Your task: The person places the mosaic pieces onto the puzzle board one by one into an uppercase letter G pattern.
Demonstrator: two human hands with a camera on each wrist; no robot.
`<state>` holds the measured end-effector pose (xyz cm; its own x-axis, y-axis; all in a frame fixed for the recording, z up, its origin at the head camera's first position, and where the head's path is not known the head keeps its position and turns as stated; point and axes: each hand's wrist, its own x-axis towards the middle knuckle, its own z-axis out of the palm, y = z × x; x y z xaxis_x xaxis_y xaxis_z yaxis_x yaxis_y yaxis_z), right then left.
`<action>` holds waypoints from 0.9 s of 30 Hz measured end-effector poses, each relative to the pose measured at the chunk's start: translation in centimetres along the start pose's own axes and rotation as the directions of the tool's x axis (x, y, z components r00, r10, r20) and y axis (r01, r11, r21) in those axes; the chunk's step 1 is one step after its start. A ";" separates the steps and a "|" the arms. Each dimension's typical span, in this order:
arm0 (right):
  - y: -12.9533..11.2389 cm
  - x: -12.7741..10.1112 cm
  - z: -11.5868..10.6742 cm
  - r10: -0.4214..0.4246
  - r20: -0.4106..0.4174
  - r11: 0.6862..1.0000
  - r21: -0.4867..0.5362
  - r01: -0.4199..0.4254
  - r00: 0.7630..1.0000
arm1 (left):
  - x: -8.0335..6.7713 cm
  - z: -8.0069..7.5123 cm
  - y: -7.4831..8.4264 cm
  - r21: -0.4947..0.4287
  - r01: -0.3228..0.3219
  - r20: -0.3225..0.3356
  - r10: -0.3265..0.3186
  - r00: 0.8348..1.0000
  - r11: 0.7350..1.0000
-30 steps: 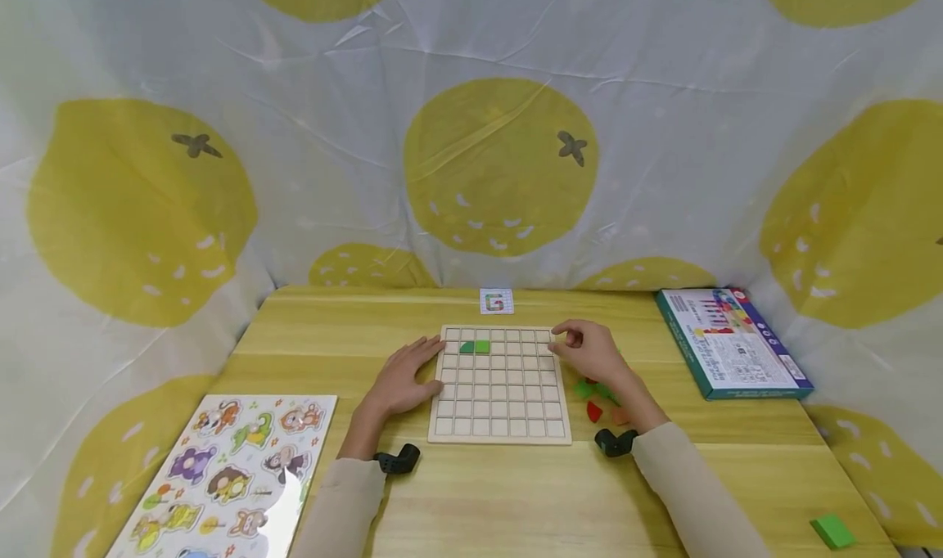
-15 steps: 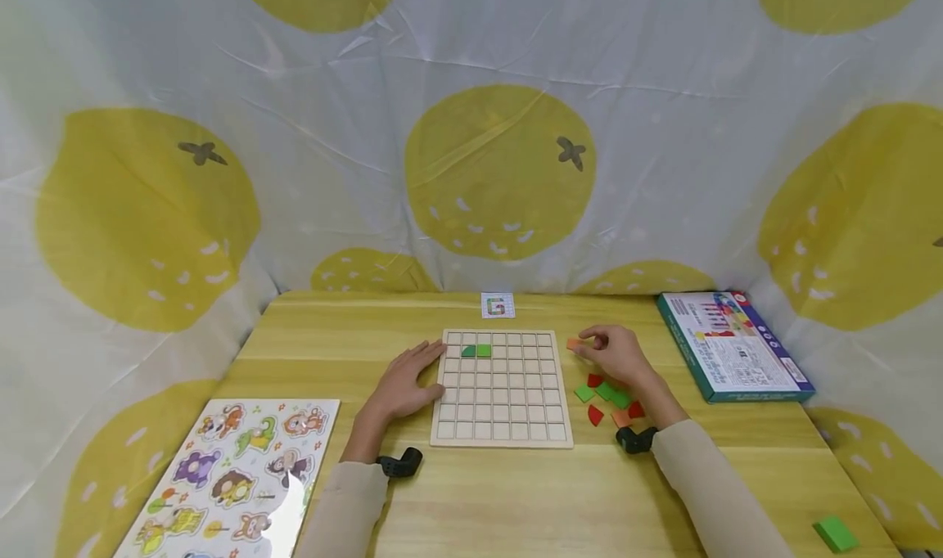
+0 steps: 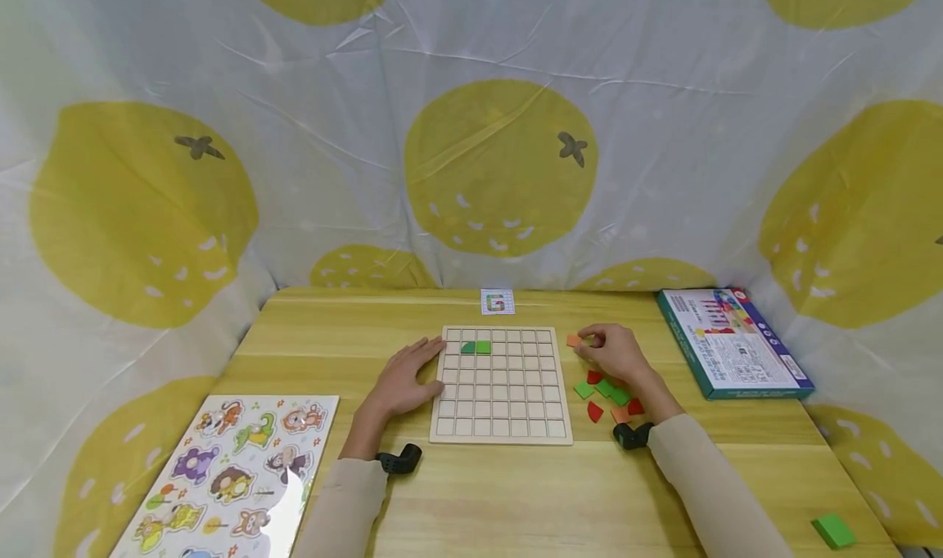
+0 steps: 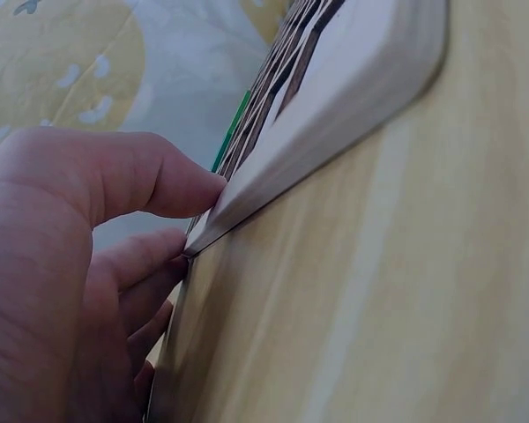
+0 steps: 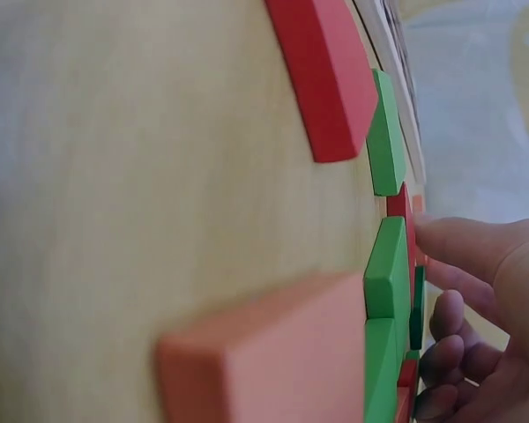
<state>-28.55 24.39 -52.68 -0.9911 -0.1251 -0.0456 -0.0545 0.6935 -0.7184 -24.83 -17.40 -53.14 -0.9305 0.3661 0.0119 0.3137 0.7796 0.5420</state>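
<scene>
A: Head view first: where is the right hand [image 3: 615, 352]?
B: On the wooden table [image 3: 331, 329], just right of the grid board [image 3: 501, 411]. Its fingertips pinch a small orange tile [image 3: 574, 341], which lies flat near the board's upper right corner. The tile looks roughly square, so I cannot tell a long axis or which way it points.
A: And the loose pieces?
B: A cluster of green and red tiles [image 3: 606, 396] sits under that wrist, between the hand and the sleeve.
A: The left hand [image 3: 401, 378]?
B: Fingers relaxed and spread, resting against the board's left edge; the left wrist view shows the thumb [image 4: 150, 181] touching the rim.
A: Anything on the board?
B: Two green tiles [image 3: 475, 347] side by side in the second row.
</scene>
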 end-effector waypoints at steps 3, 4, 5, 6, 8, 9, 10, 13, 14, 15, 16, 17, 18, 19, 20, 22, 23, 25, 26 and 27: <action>0.0 0.0 0.1 0.005 -0.006 1.000 -0.005 -0.005 1.000 | 0.0 0.0 0.0 -0.002 -0.009 -0.002 0.009 1.000 1.000; 0.0 0.0 0.1 0.001 -0.006 1.000 -0.013 -0.001 1.000 | 0.0 0.0 0.0 -0.003 -0.009 -0.003 0.009 1.000 1.000; -0.1 0.0 0.0 -0.001 -0.007 1.000 -0.015 0.000 1.000 | 0.0 0.0 0.0 -0.005 -0.010 -0.005 0.010 1.000 1.000; -0.1 0.0 0.0 -0.002 -0.008 1.000 -0.016 0.002 1.000 | 0.0 0.0 0.0 -0.005 -0.011 -0.007 0.011 1.000 1.000; -0.2 -0.1 0.0 -0.006 -0.007 1.000 -0.006 0.006 1.000 | 0.0 0.0 -0.1 -0.004 -0.008 -0.009 0.008 1.000 1.000; -0.2 -0.1 0.0 -0.011 -0.004 1.000 -0.007 0.011 1.000 | -0.1 0.0 -0.1 -0.002 -0.005 -0.007 0.005 1.000 1.000; -0.2 -0.1 -0.1 -0.013 -0.001 1.000 -0.004 0.013 1.000 | -0.1 0.0 -0.1 -0.002 -0.004 -0.005 0.004 1.000 1.000; -0.1 -0.2 -0.2 -0.010 -0.001 1.000 0.010 0.010 1.000 | 0.0 0.0 -0.1 0.000 -0.004 -0.003 0.004 1.000 1.000; -0.1 -0.2 -0.2 -0.011 -0.002 1.000 0.007 0.011 1.000 | 0.0 0.0 -0.1 0.000 -0.006 -0.003 0.006 1.000 1.000; -0.1 -0.3 -0.3 -0.014 -0.004 1.000 0.003 0.014 1.000 | 0.0 0.0 -0.1 0.001 -0.008 -0.004 0.008 1.000 1.000; -0.1 -0.3 -0.3 -0.015 -0.007 1.000 0.003 0.015 1.000 | 0.0 0.0 -0.1 0.000 -0.009 -0.004 0.009 1.000 1.000; -0.2 -0.3 -0.3 -0.018 -0.011 1.000 0.001 0.018 1.000 | 0.0 0.0 0.0 -0.001 -0.009 -0.005 0.009 1.000 1.000; -0.2 -0.4 -0.4 -0.023 -0.014 1.000 -0.005 0.023 1.000 | 0.0 -0.1 0.0 -0.002 -0.009 -0.005 0.009 1.000 1.000; -0.3 -0.4 -0.4 -0.025 -0.018 1.000 -0.009 0.025 1.000 | 0.0 -0.1 0.0 -0.001 -0.009 -0.005 0.009 1.000 1.000; -0.4 -0.5 -0.5 -0.027 -0.020 1.000 -0.014 0.026 0.999 | 0.0 -0.1 0.0 -0.001 -0.008 -0.005 0.008 1.000 1.000; -0.5 -0.6 -0.6 -0.027 -0.028 0.999 -0.020 0.027 0.999 | 0.0 -0.2 0.1 -0.001 -0.008 -0.004 0.008 1.000 1.000; -0.5 -0.6 -0.6 -0.027 -0.032 0.999 -0.020 0.026 0.999 | 0.0 -0.2 0.1 0.000 -0.009 -0.004 0.009 1.000 1.000; -0.7 -0.7 -0.6 -0.030 -0.037 0.999 -0.017 0.029 0.999 | 0.0 -0.2 0.1 0.004 -0.009 -0.004 0.009 1.000 1.000; -0.8 -0.7 -0.6 -0.036 -0.038 0.999 -0.013 0.035 0.999 | 0.0 -0.2 0.1 0.005 -0.008 -0.004 0.008 1.000 1.000; -0.9 -0.8 -0.6 -0.040 -0.040 0.999 -0.008 0.040 0.998 | 0.0 -0.2 0.1 0.006 -0.008 -0.004 0.008 1.000 1.000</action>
<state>-27.80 24.33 -51.57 -0.9922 -0.1243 0.0115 -0.0951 0.6934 -0.7142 -24.87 -17.43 -52.97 -0.9288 0.3700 0.0196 0.3220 0.7798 0.5368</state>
